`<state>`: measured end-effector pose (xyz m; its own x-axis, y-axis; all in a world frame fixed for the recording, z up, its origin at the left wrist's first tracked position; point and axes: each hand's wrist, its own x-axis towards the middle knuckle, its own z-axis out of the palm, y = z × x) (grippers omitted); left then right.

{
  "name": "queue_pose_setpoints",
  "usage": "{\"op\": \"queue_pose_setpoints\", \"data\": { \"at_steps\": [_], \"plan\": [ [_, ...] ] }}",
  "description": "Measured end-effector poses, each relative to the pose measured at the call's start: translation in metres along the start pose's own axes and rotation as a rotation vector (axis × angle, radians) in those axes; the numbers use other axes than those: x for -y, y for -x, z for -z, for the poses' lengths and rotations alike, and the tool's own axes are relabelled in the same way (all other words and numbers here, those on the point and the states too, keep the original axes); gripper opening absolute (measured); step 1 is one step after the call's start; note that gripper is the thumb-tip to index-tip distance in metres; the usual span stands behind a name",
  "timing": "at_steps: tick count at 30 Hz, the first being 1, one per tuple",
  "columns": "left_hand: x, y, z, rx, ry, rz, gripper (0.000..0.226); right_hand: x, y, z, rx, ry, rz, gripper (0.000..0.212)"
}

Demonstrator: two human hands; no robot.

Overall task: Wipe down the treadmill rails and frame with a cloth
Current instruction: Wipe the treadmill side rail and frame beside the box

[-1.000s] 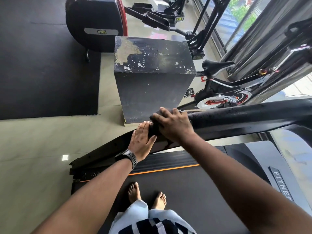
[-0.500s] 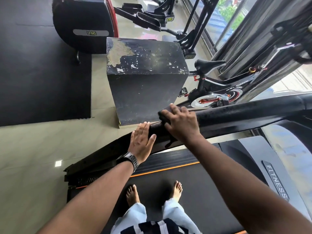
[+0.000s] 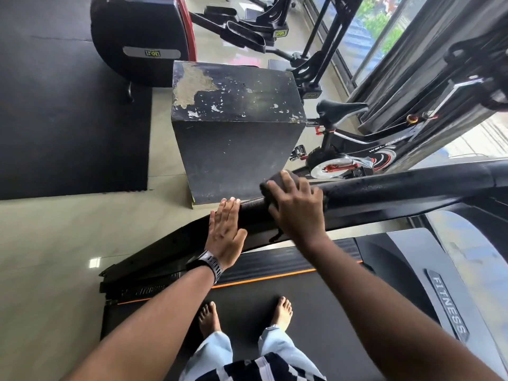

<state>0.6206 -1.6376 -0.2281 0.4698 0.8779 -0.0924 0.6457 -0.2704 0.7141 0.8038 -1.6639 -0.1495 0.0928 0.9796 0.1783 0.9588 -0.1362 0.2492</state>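
The treadmill's black padded side rail (image 3: 398, 188) runs from the lower left up to the right edge. My right hand (image 3: 298, 210) presses a dark cloth (image 3: 272, 182) around the rail; only the cloth's far edge and a hanging corner show. My left hand (image 3: 224, 232), with a watch on the wrist, lies flat and open on the rail just left of the cloth. The treadmill belt (image 3: 302, 298) lies below, and I stand barefoot on it.
A worn black box (image 3: 236, 138) stands on the floor just beyond the rail. An exercise bike (image 3: 343, 158) is to its right, an elliptical machine (image 3: 143, 39) behind it. A black floor mat (image 3: 68, 105) covers the left. The treadmill's grey motor cover (image 3: 445, 292) is at right.
My right hand and the cloth have slid a little to the right along the rail. My left hand has stayed flat on the rail. My feet have moved apart on the belt.
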Motion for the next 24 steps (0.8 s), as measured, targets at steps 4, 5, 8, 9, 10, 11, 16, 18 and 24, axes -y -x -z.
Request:
{"op": "queue_pose_setpoints", "data": {
  "at_steps": [4,5,8,9,10,11,16,18,24],
  "plan": [
    [-0.002,-0.001,-0.004,-0.026,-0.024,-0.007,0.076,0.030,0.049,-0.018,-0.124,-0.042,0.040,0.045],
    [-0.002,-0.001,-0.004,-0.036,-0.027,-0.010,0.077,0.030,0.040,-0.020,-0.138,-0.052,0.102,0.043],
    [-0.004,-0.001,-0.004,-0.041,-0.042,-0.030,0.082,0.018,-0.008,-0.005,0.010,-0.035,0.303,0.039],
    [-0.006,-0.002,-0.004,-0.037,-0.044,-0.035,0.080,0.008,-0.022,0.002,0.085,-0.026,0.285,0.038],
    [-0.008,-0.002,-0.005,-0.037,-0.042,-0.031,0.077,-0.001,-0.029,0.007,0.132,-0.024,0.215,0.038],
    [-0.010,-0.003,-0.005,-0.040,-0.036,-0.019,0.076,-0.008,-0.029,0.008,0.131,-0.032,0.121,0.040],
    [-0.019,-0.005,-0.008,-0.073,-0.021,0.050,0.075,0.014,0.047,-0.008,-0.103,-0.001,-0.009,0.046],
    [-0.018,-0.004,-0.010,-0.095,-0.040,0.035,0.076,0.022,0.047,-0.014,-0.120,-0.057,0.126,0.045],
    [-0.016,-0.004,-0.009,-0.077,-0.051,0.016,0.074,-0.014,-0.030,0.012,0.172,-0.095,0.146,0.042]
  ]
}}
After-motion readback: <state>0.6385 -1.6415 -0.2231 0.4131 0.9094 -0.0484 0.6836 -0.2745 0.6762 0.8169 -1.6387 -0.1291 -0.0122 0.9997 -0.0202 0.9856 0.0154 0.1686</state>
